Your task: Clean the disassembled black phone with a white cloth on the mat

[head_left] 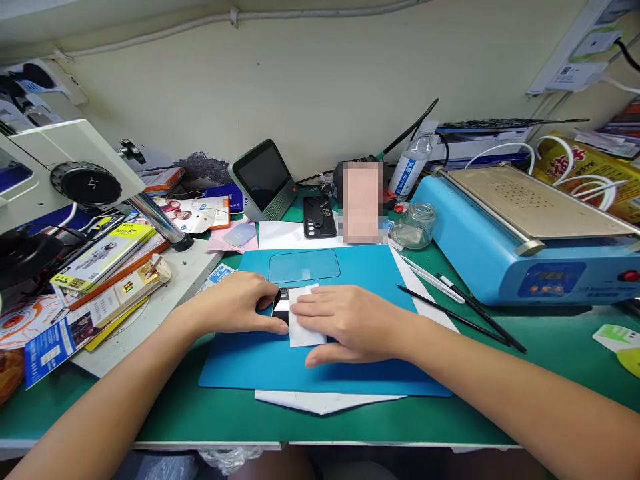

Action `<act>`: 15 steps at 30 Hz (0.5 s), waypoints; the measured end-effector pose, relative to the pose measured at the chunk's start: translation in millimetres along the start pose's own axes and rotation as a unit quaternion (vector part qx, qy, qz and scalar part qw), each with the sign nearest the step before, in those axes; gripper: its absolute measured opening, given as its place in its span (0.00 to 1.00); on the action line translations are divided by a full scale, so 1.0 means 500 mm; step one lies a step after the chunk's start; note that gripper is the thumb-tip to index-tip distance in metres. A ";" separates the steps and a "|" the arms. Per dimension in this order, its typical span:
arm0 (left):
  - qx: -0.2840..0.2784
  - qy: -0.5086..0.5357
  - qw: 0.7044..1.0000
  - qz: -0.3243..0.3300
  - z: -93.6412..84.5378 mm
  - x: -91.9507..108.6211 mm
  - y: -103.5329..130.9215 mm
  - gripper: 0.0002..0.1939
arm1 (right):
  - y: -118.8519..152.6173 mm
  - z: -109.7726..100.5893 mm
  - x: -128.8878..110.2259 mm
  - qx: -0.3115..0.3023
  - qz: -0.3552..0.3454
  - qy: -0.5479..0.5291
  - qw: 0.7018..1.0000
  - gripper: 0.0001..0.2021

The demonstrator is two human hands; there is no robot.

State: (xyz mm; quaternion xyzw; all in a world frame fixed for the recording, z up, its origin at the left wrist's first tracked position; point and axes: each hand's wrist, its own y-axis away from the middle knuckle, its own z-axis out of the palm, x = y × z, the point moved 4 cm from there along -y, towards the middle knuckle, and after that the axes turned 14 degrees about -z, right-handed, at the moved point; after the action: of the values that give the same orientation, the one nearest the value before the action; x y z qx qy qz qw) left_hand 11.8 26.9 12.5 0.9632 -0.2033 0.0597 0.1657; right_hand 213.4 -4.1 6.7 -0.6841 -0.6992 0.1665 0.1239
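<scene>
A dark, glossy phone-sized screen [282, 305] lies on the blue mat [240, 360], mostly covered. My left hand [245, 303] grips its left end, with the thumb along the near edge and the fingers curled at the far side. My right hand [350, 323] holds a white wipe [303, 333] pressed under its fingers onto the screen; the thumb sits apart, lower down. Just beyond both hands, a clear glass sheet with a dark outline [305, 265] rests flat on the mat.
At right are tweezers [455, 307], a glass jar [415, 227] and a blue heating machine [530, 247]. A smart display [265, 180], black phone back [320, 217] and bottle [413, 160] stand behind. Boxes [105, 260] and a microscope stand [160, 220] fill the left.
</scene>
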 end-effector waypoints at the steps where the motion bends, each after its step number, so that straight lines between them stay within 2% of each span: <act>1: 0.000 0.000 1.000 -0.002 0.000 -0.001 0.000 0.29 | 0.002 -0.003 0.003 -0.004 0.004 -0.003 1.000 0.23; 6: -0.015 -0.009 1.000 -0.011 0.000 -0.001 -0.002 0.32 | 0.018 -0.033 0.020 -0.043 0.033 -0.026 0.998 0.20; 11: -0.016 -0.002 1.000 -0.005 -0.001 -0.001 -0.003 0.33 | 0.021 -0.045 0.007 -0.102 0.086 -0.048 0.990 0.26; 15: -0.016 -0.003 1.000 -0.009 -0.002 -0.002 -0.002 0.33 | 0.036 -0.058 -0.003 -0.100 0.113 -0.056 0.987 0.25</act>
State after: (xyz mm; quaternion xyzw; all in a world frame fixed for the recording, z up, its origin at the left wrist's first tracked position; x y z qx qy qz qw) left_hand 11.1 28.8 13.1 0.9623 -0.1961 0.0516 0.1812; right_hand 241.7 -3.7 26.0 -0.7573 -0.6365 0.1464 -0.0040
